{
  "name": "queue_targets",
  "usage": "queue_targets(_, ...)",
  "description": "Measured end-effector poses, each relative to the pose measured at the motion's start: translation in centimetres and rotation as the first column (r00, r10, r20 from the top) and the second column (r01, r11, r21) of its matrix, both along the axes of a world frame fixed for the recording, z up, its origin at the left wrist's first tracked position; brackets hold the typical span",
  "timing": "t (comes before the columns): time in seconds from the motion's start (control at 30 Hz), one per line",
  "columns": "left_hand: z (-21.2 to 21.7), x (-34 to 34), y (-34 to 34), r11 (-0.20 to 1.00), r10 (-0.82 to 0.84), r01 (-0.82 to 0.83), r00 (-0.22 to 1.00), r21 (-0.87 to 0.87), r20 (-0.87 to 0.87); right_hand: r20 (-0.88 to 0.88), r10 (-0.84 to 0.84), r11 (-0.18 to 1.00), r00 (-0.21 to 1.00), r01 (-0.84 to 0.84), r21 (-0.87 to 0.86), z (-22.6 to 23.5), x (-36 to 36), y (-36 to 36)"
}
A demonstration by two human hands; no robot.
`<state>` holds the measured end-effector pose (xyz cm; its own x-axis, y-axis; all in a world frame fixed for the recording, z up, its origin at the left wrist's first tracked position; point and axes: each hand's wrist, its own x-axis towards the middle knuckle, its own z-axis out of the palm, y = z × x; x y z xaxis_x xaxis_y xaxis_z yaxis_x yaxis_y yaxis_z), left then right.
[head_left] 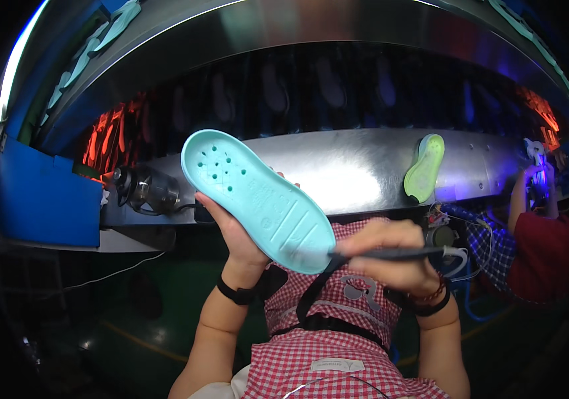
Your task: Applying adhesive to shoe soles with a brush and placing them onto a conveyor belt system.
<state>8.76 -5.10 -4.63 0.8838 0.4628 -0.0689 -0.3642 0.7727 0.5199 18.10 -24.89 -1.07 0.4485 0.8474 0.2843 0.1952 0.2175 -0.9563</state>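
Observation:
My left hand grips a turquoise shoe sole from beneath and along its left edge. The sole is tilted, its wider end with several small holes up and to the left, its narrower end down toward my right hand. My right hand, blurred by motion, is closed round a slim dark-handled brush. A pale tube curves off the back end of the brush. Its front end meets the sole's lower right edge, beside a whitish, wet-looking patch. The bristles are too smeared to make out.
A yellow-green sole lies on the metal bench. A dark machine with a glass jar stands at the left. Beyond is a conveyor with hanging soles and red-lit openings. At right, a person in red works at the bench.

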Motion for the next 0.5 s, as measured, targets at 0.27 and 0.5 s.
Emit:
queue_targets(0.27,2.7,0.0,0.5,0.998,-0.003,-0.001,0.998,0.055,0.066,-0.275,0.196,0.972,0.941,-0.149,0.184,-2.2,0.7,0.0)
queue_targets(0.5,3.7,-0.2,-3.0,0.997,-0.005,0.012,0.996,0.077,-0.089,-0.810,0.179,0.959,0.559,0.086,0.271,-2.8,-2.0,1.3)
